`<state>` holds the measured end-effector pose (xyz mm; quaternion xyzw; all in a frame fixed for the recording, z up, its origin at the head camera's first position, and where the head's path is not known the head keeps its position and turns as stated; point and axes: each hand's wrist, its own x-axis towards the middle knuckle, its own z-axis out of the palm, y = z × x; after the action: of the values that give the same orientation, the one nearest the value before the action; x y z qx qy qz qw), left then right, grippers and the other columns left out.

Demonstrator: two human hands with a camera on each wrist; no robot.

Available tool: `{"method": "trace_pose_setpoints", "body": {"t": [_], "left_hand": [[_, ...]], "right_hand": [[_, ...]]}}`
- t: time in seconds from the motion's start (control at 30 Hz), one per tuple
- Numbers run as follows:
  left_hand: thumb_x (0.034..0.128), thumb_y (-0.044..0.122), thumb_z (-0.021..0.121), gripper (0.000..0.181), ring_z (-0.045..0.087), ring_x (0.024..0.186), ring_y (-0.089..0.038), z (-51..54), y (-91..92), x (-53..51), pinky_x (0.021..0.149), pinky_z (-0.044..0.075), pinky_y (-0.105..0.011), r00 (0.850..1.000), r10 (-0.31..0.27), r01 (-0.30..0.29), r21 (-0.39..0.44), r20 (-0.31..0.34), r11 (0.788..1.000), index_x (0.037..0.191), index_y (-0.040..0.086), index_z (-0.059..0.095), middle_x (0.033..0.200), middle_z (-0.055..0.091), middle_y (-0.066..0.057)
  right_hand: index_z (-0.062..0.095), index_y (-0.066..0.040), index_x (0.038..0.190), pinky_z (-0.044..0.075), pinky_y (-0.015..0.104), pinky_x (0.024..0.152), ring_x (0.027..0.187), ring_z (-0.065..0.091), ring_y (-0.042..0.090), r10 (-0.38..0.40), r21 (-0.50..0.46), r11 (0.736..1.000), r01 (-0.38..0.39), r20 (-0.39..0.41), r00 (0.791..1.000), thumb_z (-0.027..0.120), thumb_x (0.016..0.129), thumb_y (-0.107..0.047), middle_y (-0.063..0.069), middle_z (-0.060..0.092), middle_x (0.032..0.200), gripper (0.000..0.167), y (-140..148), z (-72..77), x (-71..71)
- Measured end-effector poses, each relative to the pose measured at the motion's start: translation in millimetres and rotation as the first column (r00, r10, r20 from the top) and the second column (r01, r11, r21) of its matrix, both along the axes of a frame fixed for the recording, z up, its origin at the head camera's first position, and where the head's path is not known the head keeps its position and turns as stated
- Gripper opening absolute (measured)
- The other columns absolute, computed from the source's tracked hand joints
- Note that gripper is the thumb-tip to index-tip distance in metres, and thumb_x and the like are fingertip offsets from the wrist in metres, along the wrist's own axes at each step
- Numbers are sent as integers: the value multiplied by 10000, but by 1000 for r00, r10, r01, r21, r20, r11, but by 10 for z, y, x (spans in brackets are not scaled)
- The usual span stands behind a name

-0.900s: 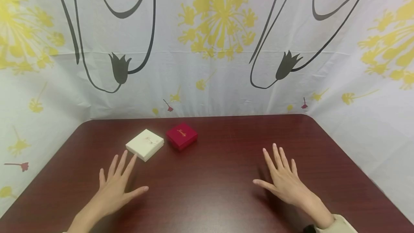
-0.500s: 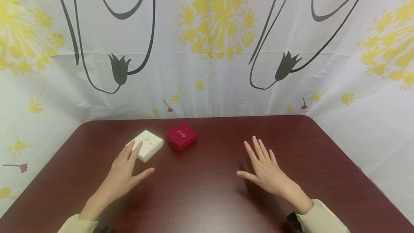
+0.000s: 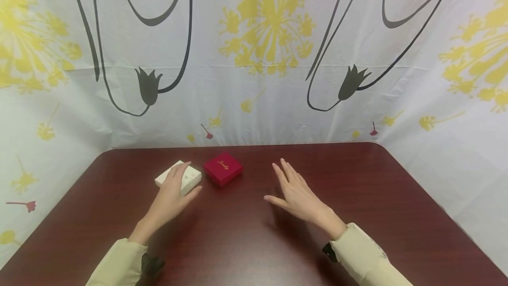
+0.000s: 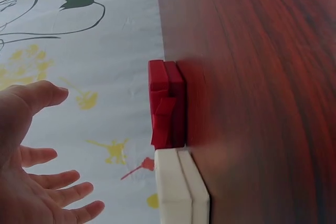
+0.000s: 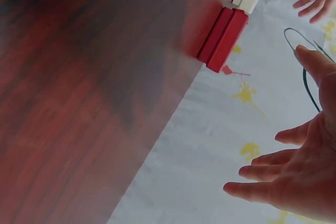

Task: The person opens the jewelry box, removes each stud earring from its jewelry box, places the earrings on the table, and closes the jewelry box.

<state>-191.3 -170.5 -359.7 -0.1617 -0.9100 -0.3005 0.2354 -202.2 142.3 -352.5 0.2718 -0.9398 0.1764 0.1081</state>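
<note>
A white box (image 3: 191, 179) and a red box (image 3: 223, 168) with gold lettering lie side by side toward the back left of the table. My left hand (image 3: 169, 198) hovers over the near side of the white box and hides part of its lid, fingers extended and thumb apart. In the left wrist view that hand (image 4: 39, 182) shows a gap from both boxes, and a red bow hangs on the side of the red box (image 4: 169, 108). To the right of the red box, my right hand (image 3: 299, 195) is held above the table, fingers extended, holding nothing.
The dark red-brown table (image 3: 238, 242) has rounded far corners. A white curtain (image 3: 254, 118) with yellow and grey flower prints stands along its back edge and both sides.
My left hand has moved forward and to the right, over the white box. The right hand has moved left and forward, closer to the red box. Both boxes have stayed where they were.
</note>
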Motion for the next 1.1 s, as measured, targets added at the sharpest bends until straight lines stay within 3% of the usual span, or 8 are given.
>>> {"method": "trace_pose_setpoints", "body": {"t": [0.2,0.43,0.8,1.1], "left_hand": [[747,164,688,635,407,1092,-341,-38,85,-128,909,367,-489,998,-12,11,11,63,1000,1261,-38,376,1211,426,-224],[739,135,695,648,394,1136,-365,-101,174,-254,931,337,-521,995,-19,17,21,95,1000,1265,-58,369,1239,412,-240],[712,106,718,702,409,1124,-361,-128,267,-421,909,384,-471,987,-14,9,28,159,1000,1286,-56,350,1251,397,-248],[664,89,756,842,312,1208,-384,-138,298,-550,972,304,-492,963,-11,12,-1,269,1000,1337,-33,267,1306,324,-264]], "right_hand": [[247,31,1372,224,506,1014,1291,215,378,17,-12,1000,-17,-5,1000,593,797,-454,269,194,1409,828,-190,-19,-119],[249,25,1373,228,515,1009,1289,215,387,-1,-41,999,3,61,998,596,801,-442,270,187,1411,815,-370,-73,-249],[249,31,1370,271,527,981,1287,217,378,-8,-25,1000,11,130,992,597,801,-442,257,195,1413,818,-624,-164,-400],[223,20,1378,289,514,974,1288,208,395,-6,-5,1000,7,197,980,593,806,-436,264,189,1412,820,-811,-178,-506]]}}
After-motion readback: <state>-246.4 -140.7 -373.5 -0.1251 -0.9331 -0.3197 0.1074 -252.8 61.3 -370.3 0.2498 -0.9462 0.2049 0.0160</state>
